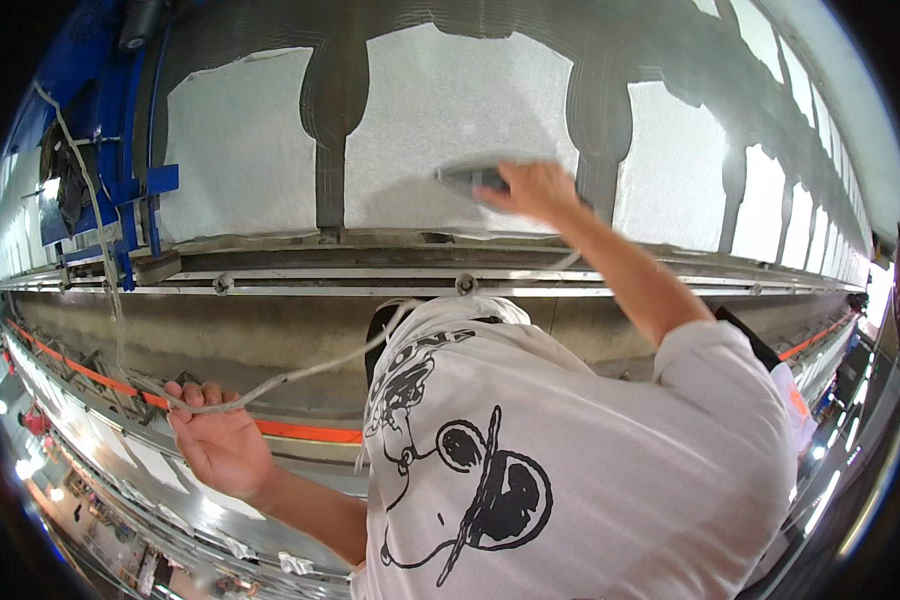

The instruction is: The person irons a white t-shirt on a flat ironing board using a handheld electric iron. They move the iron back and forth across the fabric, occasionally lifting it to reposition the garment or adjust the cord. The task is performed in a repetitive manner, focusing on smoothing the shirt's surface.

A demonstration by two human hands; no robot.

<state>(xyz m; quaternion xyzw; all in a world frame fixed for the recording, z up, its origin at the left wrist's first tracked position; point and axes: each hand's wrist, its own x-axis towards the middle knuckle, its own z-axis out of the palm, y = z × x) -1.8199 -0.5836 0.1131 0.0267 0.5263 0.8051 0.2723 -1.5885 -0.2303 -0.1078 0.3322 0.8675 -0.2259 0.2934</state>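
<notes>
Over middle white panel (460, 90) on long grey table (332, 110), right hand (535, 190) grips motion-blurred, dark iron-shaped tool (460, 178), likely for steering it from above. Left hand (220, 440), well apart, curls around pale cord (310, 371), probably keeping slack off panel.

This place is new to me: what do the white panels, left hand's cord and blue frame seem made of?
White panels: probably matte fabric, from the softly textured surface. Cord in the left hand: perhaps a plastic- or cloth-covered cable, dull, bending in loose curves. Blue frame: likely painted metal, smooth, going by even colour and straight parts.
</notes>
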